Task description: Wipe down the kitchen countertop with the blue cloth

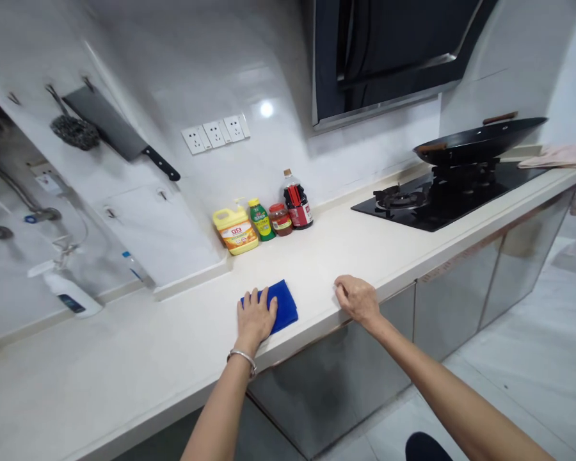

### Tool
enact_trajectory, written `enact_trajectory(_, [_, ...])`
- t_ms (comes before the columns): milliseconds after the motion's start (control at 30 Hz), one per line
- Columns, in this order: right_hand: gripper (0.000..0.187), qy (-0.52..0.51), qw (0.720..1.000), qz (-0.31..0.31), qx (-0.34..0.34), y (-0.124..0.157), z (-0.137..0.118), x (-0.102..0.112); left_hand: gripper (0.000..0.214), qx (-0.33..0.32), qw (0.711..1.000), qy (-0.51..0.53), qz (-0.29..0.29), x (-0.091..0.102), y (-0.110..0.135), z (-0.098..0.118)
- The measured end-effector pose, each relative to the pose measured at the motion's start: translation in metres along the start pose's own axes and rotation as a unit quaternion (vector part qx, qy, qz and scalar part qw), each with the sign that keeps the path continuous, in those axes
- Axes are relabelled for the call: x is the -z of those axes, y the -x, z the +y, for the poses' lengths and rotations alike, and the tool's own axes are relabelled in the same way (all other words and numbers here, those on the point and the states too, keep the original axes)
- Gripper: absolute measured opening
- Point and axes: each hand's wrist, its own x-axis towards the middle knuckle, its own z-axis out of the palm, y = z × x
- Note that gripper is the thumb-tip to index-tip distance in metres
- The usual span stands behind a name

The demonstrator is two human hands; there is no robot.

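A blue cloth (283, 304) lies flat on the cream countertop (365, 250) near its front edge. My left hand (255, 317) rests on the cloth's left part, fingers stretched out flat and pressing it down; a silver bracelet circles that wrist. My right hand (358, 298) sits on the counter's front edge a little to the right of the cloth, fingers curled loosely, nothing in them.
Against the wall stand a yellow detergent jug (235, 232), a green bottle (262, 219), a red jar (281, 219) and a dark sauce bottle (296, 202). A black wok (480, 141) sits on the gas hob (436, 198) at right. A cleaver (120, 131) hangs on the wall.
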Motion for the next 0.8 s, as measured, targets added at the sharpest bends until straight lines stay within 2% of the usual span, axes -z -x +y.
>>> enact_trajectory(100, [0.022,-0.015,0.998,0.016,0.059,0.012,-0.003,0.005,0.064,-0.006,1.0,-0.012,0.024,0.005,0.01,0.002])
enact_trajectory(167, [0.023,-0.026,0.997,0.019,0.069,0.016,-0.004,0.008,0.064,-0.05,0.998,0.001,0.037,0.008,0.013,0.004])
enact_trajectory(267, [0.024,-0.048,0.997,0.03,0.055,0.018,-0.006,0.009,0.061,-0.136,0.99,0.041,-0.025,0.01,0.016,0.006])
enact_trajectory(333, [0.023,-0.059,0.996,0.039,0.048,0.02,-0.007,0.01,0.06,-0.149,0.985,0.046,-0.075,0.01,0.017,0.005])
enact_trajectory(467, [0.023,-0.07,0.996,0.041,0.041,0.022,-0.008,0.011,0.062,-0.172,0.979,0.056,-0.099,0.011,0.024,-0.006])
enact_trajectory(633, [0.023,-0.071,0.996,0.043,0.04,0.024,-0.005,0.011,0.062,-0.219,0.964,0.079,-0.131,0.019,0.034,-0.046])
enact_trajectory(800, [0.025,-0.088,0.991,0.08,0.056,0.034,0.003,0.005,0.06,-0.175,0.977,0.051,-0.11,0.015,0.039,-0.11])
